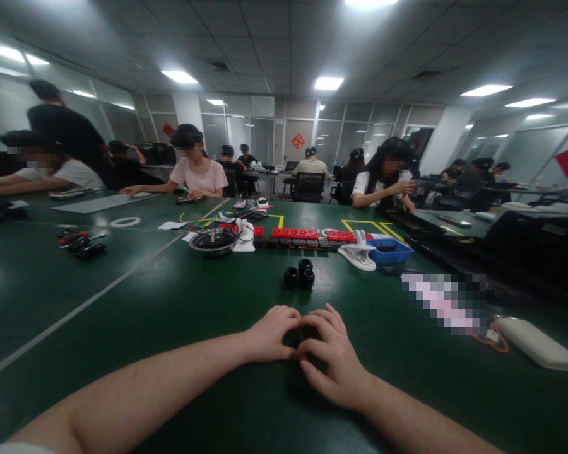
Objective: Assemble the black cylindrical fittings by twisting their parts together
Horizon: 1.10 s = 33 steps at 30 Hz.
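My left hand (272, 333) and my right hand (331, 359) meet low over the green table (208, 296), their fingers curled around a dark black part (292, 338). Most of that part is hidden by the fingers, so its exact kind cannot be made out. Just beyond my hands, a small cluster of glossy black round pieces with hollow ends (305, 265) stands together on the table top. Neither hand touches this cluster.
Across the table runs a row of red and black blocks (296, 234). Beside it are a round metal dish (213, 241), a white clamp (360, 253) and a blue bin (390, 250). A pale case (539, 340) lies at right. Several people sit around the room.
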Motion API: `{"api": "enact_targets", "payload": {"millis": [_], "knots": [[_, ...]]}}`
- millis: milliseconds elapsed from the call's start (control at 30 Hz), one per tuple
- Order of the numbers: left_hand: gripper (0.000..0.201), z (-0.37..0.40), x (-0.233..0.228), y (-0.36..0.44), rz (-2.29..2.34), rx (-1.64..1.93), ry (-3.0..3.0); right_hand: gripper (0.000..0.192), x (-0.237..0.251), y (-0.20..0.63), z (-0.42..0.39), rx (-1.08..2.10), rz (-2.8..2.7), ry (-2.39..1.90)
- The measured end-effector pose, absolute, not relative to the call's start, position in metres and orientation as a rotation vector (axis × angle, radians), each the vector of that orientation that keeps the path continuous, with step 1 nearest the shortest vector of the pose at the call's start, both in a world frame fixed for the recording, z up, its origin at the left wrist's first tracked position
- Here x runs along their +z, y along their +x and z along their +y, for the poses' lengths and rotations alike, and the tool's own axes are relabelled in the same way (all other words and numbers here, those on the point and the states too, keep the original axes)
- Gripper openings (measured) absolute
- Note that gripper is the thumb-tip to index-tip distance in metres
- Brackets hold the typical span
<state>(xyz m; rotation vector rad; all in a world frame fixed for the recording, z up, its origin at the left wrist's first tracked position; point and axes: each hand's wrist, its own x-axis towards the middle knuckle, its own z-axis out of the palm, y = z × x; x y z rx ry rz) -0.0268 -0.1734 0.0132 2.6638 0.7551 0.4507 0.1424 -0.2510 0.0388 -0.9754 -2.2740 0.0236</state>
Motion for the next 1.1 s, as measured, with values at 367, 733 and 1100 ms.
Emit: {"api": "enact_targets", "payload": {"millis": [367, 733, 1100], "knots": [[0.042, -0.172, 0.012, -0.027, 0.731, 0.487, 2.670, 0.027, 0.032, 0.146, -0.237, -0.030, -2.056, -1.462], [0.042, -0.175, 0.014, -0.027, 0.726, 0.474, 2.667, 0.022, 0.039, 0.143, -0.241, 0.102, -2.210, -1.306], [0.035, -0.172, 0.010, -0.027, 0.712, 0.439, 2.682, 0.032, 0.044, 0.139, -0.247, 0.141, -2.323, -1.127]]}}
